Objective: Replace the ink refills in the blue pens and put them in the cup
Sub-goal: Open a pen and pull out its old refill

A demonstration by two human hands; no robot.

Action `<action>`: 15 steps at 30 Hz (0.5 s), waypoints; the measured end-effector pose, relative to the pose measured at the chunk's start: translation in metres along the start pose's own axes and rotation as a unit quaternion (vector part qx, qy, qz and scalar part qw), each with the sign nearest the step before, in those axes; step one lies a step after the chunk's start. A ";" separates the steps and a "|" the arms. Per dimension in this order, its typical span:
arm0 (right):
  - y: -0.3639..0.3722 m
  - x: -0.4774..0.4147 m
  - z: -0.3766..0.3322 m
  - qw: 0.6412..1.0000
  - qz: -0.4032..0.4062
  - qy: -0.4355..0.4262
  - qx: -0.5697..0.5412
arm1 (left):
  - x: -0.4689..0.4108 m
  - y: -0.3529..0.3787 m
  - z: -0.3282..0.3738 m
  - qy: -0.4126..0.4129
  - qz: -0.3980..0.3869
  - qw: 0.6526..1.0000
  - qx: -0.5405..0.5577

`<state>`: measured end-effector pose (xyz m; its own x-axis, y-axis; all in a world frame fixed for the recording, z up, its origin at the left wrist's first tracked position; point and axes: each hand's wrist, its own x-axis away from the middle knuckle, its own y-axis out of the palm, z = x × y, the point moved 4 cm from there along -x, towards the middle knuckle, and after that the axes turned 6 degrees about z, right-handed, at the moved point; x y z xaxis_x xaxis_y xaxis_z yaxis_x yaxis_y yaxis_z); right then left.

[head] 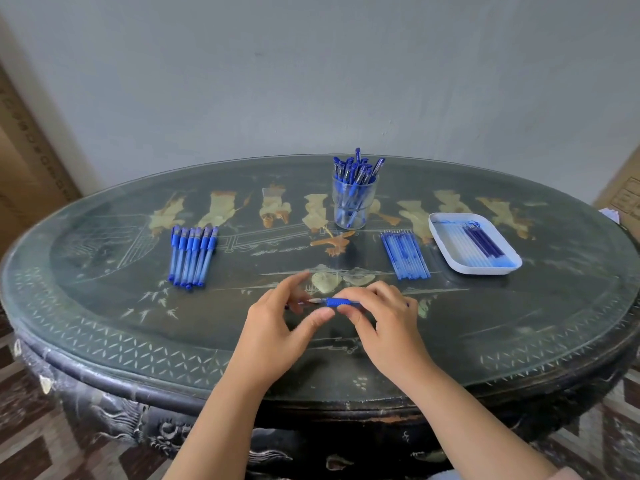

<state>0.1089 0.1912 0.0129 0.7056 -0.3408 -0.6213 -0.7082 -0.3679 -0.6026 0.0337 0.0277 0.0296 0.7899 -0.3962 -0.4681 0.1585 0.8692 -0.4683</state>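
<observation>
Head view. Pen (337,302): nearer the person than the cup (353,202), just above the surface (104,327). Right hand (381,317) grips the barrel; left hand (277,327) pinches the tip end. Step, judged: twisting the tip section. Next needs a steady barrel.

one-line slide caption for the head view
Left hand and right hand grip a blue pen above the table, cup of pens behind.

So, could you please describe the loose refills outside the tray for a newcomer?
Find the clear cup of pens, far middle of the table. Nearer and right of it lies a row of refills on the tabletop. Unlike those in the white tray, they have no container.
</observation>
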 end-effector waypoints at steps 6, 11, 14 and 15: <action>0.001 0.001 0.000 1.000 -0.012 -0.001 0.010 | -0.002 -0.003 0.004 0.031 0.030 0.999 -0.006; 0.000 0.000 0.000 1.000 -0.001 0.001 0.003 | -0.001 -0.003 0.004 -0.027 -0.001 0.998 0.048; 0.001 0.000 0.000 1.000 -0.007 0.002 0.002 | -0.002 -0.005 -0.002 -0.045 0.019 0.997 0.067; 0.001 0.000 0.000 1.000 -0.010 0.002 0.004 | -0.003 -0.005 -0.003 -0.055 0.025 0.995 0.074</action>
<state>0.1082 0.1908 0.0118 0.7199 -0.3368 -0.6069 -0.6939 -0.3677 -0.6191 0.0289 0.0233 0.0311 0.8576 -0.3240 -0.3995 0.1966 0.9242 -0.3275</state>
